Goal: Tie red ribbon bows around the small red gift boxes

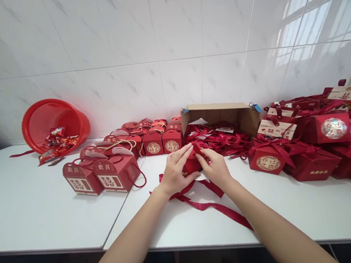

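Red box (190, 167): between the two hands, over the middle of the counter (161, 219), about halfway from its back edge to its front edge; the hands hide much of it, so whether its base rests on the surface I cannot tell.
Left hand (178, 170): fingers gripping the box, curved round its left side, fingertips at the top, thumb low at the front.
Right hand (215, 166): thumb and fingers closed on the top of the box at its right; whether they pinch a flap or a ribbon I cannot tell.
Loose ribbons (218, 208): dark red, trailing from below the hands toward the counter's front edge, the longest running to the right forearm (265, 227).
Cardboard carton (216, 108): near the back edge, just beyond the hands, opening toward the person, a red ribbon heap (216, 143) filling it and spilling out.
Double-happiness boxes (111, 174): two side by side, left of the counter's seam (124, 198), with cord handles.
Gold-medallion boxes (153, 148): two, left of the carton, toward the back edge.
Ribboned boxes (267, 161): piled toward the counter's right end, some carrying pale tags (277, 128).
Red basket (84, 124): tipped on its side near the back left corner, wrapped packets (62, 142) in its mouth and on the counter before it.
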`<state>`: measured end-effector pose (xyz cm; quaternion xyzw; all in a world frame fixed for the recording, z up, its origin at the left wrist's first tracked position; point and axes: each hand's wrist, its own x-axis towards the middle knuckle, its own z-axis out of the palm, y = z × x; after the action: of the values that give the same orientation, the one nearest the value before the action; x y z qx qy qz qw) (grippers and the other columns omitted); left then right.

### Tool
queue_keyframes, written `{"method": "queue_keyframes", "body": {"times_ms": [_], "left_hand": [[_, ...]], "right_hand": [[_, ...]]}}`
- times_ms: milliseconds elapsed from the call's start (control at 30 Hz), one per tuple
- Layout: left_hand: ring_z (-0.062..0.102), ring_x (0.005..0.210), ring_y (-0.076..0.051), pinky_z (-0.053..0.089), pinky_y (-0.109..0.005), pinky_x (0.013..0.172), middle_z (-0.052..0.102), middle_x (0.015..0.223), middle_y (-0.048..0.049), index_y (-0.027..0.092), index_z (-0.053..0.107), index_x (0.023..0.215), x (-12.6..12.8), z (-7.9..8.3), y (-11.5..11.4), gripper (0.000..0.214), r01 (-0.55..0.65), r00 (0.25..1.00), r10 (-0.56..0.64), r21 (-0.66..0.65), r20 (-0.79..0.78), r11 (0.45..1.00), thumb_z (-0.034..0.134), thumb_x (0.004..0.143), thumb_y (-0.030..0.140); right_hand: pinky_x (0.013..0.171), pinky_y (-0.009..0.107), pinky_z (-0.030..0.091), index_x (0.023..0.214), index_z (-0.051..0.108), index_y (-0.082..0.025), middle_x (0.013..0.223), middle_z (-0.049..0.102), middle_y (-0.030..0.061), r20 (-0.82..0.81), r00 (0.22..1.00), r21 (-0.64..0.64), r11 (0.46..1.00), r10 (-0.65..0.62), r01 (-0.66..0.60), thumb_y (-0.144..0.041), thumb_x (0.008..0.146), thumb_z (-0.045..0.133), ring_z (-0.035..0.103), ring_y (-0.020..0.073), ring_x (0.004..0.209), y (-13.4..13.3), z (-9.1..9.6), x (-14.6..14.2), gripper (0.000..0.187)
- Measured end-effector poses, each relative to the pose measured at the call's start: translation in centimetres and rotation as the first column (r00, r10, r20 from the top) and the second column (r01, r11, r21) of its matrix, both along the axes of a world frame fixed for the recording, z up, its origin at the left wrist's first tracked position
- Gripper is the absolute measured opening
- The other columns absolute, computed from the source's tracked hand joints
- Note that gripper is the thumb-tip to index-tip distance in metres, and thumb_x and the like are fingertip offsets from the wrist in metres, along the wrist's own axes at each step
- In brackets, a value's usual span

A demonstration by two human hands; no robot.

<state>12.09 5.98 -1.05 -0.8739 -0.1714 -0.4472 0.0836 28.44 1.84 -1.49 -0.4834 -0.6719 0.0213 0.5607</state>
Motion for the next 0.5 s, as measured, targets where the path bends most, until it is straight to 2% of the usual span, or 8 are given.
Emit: {"method": "queue_keyframes", "body": {"times_ms": [100,200,267,367,500], "left_hand": [[0.045,0.124,-0.026,0.036,-0.039,0.098,0.044,0.140,-0.0161,0.018,0.027,0.142,0.0,-0.1,0.2,0.074,-0.036,0.999,0.037,0.035,-0.019,0.999,0.062,0.080,0.039],[0.045,0.125,-0.025,0.033,-0.039,0.099,0.043,0.141,-0.0165,0.017,0.026,0.142,0.1,-0.4,0.4,0.067,-0.069,0.992,0.076,0.081,-0.097,0.994,0.056,0.084,0.035],[0.047,0.123,-0.025,0.033,-0.039,0.099,0.045,0.140,-0.0164,0.017,0.027,0.142,0.2,-0.7,0.6,0.063,-0.087,0.987,0.101,0.109,-0.126,0.990,0.052,0.086,0.033],[0.047,0.123,-0.025,0.035,-0.039,0.098,0.044,0.140,-0.0164,0.018,0.032,0.140,0.2,-0.9,0.8,0.058,-0.122,0.984,0.135,0.111,-0.119,0.986,0.051,0.086,0.028],[0.046,0.124,-0.026,0.038,-0.039,0.097,0.042,0.139,-0.0159,0.019,0.035,0.137,0.0,-1.0,1.0,0.061,-0.198,0.980,0.198,0.028,-0.007,0.980,0.053,0.080,0.015]], "right_hand": [[0.064,0.028,0.044,0.084,0.060,-0.020,0.073,0.063,0.0027,-0.144,0.988,-0.047,0.997,0.053,-0.061,-0.036,0.090,0.045,0.058,0.0170,0.066,0.0,-0.3,-0.2,0.023],[0.056,0.026,0.043,0.093,0.057,-0.021,0.067,0.062,-0.0001,-0.300,0.948,-0.111,0.984,0.101,-0.140,-0.039,0.088,0.049,0.057,0.0155,0.056,0.1,-0.6,-0.4,0.020],[0.051,0.025,0.041,0.090,0.056,-0.021,0.062,0.060,-0.0016,-0.369,0.921,-0.135,0.973,0.125,-0.186,-0.042,0.086,0.051,0.054,0.0142,0.050,0.2,-0.7,-0.6,0.021],[0.046,0.024,0.039,0.084,0.054,-0.021,0.053,0.055,-0.0038,-0.510,0.841,-0.148,0.944,0.183,-0.295,-0.046,0.083,0.054,0.049,0.0125,0.044,0.4,-1.1,-1.2,0.025],[0.043,0.024,0.040,0.091,0.053,-0.021,0.049,0.055,-0.0053,-0.664,0.706,-0.142,0.886,0.246,-0.441,-0.049,0.079,0.058,0.048,0.0120,0.039,0.8,-1.8,-1.8,0.031]]}}
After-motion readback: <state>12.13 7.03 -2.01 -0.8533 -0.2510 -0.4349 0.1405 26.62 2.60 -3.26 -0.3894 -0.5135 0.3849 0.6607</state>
